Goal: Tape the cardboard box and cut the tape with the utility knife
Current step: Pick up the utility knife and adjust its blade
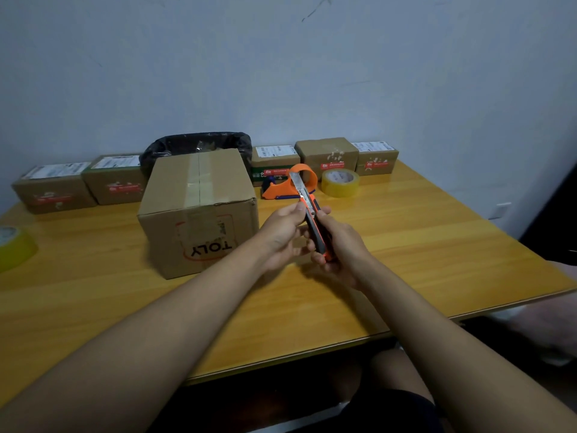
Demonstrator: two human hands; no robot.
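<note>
Pale blue-grey wall rises behind a yellow wooden table [406, 245], seen from above by the person who works at it. Both bare forearms reach forward and meet over the middle of the table. Right hand [338, 250] is wrapped around the orange and black handle of a utility knife [312, 218]; left hand [281, 235] pinches the same knife near the top of the handle, thumb close to the base of the bare metal blade. Long axis of the knife runs away from the person and leans slightly left, blade tip pointing at the far wall. Just to the left of the left hand stands the cardboard box [199, 210], near but not touching, with a strip of clear tape along its top seam and down its front face. Beyond the blade tip lie an orange tape dispenser [288, 185] and a yellow tape roll [340, 182]. Left hand is the nearer one to the box. Bare tabletop lies open to the right of the right hand and on the near side of both hands, towards the table's front edge.
</note>
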